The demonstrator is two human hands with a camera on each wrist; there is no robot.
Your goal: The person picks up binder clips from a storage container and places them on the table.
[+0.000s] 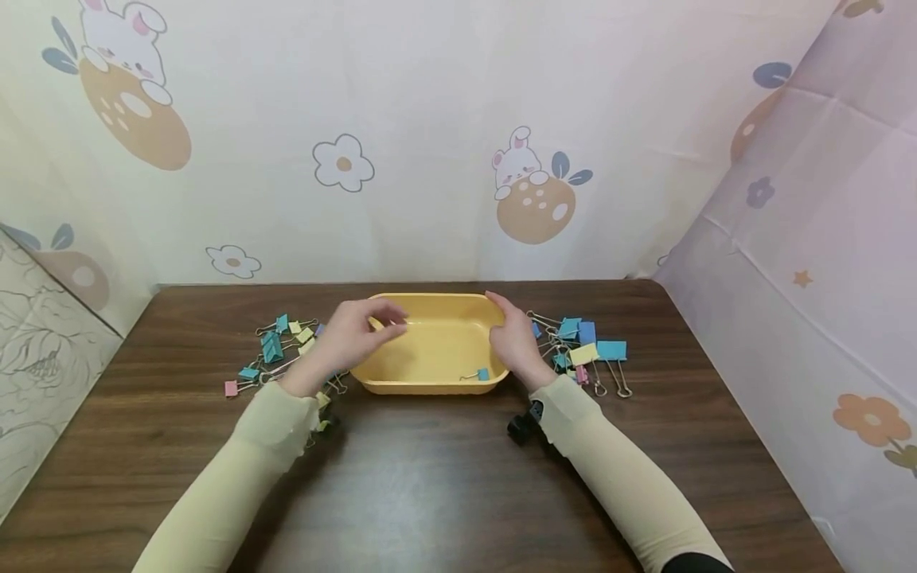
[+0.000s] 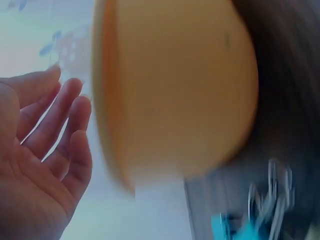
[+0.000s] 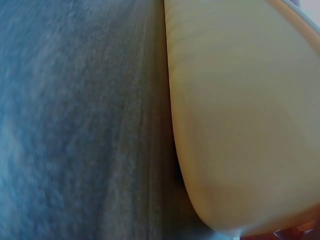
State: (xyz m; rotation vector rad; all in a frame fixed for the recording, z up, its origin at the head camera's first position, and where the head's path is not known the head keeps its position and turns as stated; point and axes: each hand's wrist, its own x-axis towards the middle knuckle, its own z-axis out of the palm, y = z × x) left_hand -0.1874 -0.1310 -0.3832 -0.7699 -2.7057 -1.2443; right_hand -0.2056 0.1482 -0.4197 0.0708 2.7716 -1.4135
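A yellow plastic tray (image 1: 430,387) sits in the middle of the table, with one small blue binder clip (image 1: 483,374) lying inside near its front right. My left hand (image 1: 353,336) hovers at the tray's left rim, fingers loosely bent and nothing between them. In the left wrist view, that hand's fingers (image 2: 65,117) are apart from the tray's end wall (image 2: 180,90). My right hand (image 1: 516,341) grips the tray's right end at the rim. The right wrist view is mostly filled by the tray's outer side (image 3: 240,120), with fingertips showing only at the lower corner.
Left of the tray lies a loose pile of teal, yellow, pink and blue binder clips (image 1: 271,348), partly hidden by my left forearm. Another pile of binder clips (image 1: 583,354) lies to the right. A patterned cloth (image 1: 430,159) hangs behind the wooden table (image 1: 430,493).
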